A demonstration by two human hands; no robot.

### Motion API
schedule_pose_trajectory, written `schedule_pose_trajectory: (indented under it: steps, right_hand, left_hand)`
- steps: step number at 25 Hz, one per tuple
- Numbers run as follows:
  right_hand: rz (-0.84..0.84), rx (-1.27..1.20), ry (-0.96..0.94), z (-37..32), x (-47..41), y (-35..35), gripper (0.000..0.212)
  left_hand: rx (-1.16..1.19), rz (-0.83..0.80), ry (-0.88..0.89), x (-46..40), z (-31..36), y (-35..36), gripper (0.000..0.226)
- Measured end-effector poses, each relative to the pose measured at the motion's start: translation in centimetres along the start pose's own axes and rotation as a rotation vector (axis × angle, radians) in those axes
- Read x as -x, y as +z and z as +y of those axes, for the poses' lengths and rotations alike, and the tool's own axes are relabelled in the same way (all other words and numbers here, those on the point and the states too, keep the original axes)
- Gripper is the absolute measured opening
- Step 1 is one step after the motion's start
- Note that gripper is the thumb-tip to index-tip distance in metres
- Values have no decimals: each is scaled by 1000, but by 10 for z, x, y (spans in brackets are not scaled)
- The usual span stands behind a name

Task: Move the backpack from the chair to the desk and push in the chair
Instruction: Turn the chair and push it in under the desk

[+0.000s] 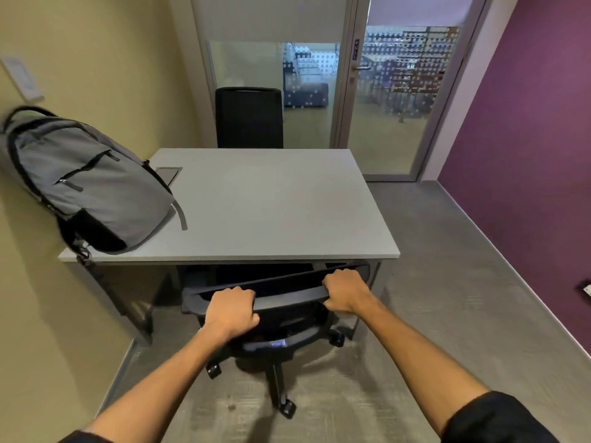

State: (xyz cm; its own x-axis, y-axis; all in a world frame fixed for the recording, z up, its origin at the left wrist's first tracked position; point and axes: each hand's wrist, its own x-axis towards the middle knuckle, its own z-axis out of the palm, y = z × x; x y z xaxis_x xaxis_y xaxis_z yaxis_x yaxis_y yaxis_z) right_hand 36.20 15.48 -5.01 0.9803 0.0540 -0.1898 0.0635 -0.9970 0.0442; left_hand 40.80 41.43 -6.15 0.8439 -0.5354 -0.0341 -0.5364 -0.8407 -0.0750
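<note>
A grey and black backpack (86,183) lies on the left side of the grey desk (271,203), leaning against the yellow wall. A black wheeled office chair (281,314) stands at the desk's near edge, its seat under the desktop and its backrest top just below the edge. My left hand (232,310) grips the left part of the backrest top. My right hand (347,292) grips the right part of that same rim. Both arms reach forward from the bottom of the view.
A second black chair (249,118) stands behind the desk's far side. A glass door (406,100) is at the back right and a purple wall (527,139) on the right. Grey carpet (447,298) lies right of the desk. A cable hatch (169,174) is set in the desktop.
</note>
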Motion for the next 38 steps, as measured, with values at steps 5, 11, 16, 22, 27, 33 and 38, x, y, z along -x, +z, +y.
schedule_pose_trajectory:
  steps: [5, 11, 16, 22, 27, 33, 38]
  right_hand:
    - [59, -37, -15, -37, -42, -4, 28]
    - [115, -55, 50, -70, -91, -11, 12]
    - [114, -71, 102, -86, -122, -19, 13]
    - [87, -102, 166, -107, -148, -28, 21]
    - [130, -134, 239, -107, -158, -28, 26]
    - [136, -163, 248, -94, -161, -29, 5]
    - [153, -215, 219, -92, -158, -29, 18]
  left_hand:
    - [-38, -20, -3, -30, -65, 2, 38]
    - [-52, 3, 51, -67, -127, 5, 38]
    - [-33, 22, 102, -90, -160, 7, 34]
    - [13, 19, 156, -111, -194, 4, 30]
    - [41, 24, 178, -117, -198, 3, 27]
    - [45, 55, 166, -125, -185, 6, 28]
    - [37, 52, 130, -122, -180, 4, 26]
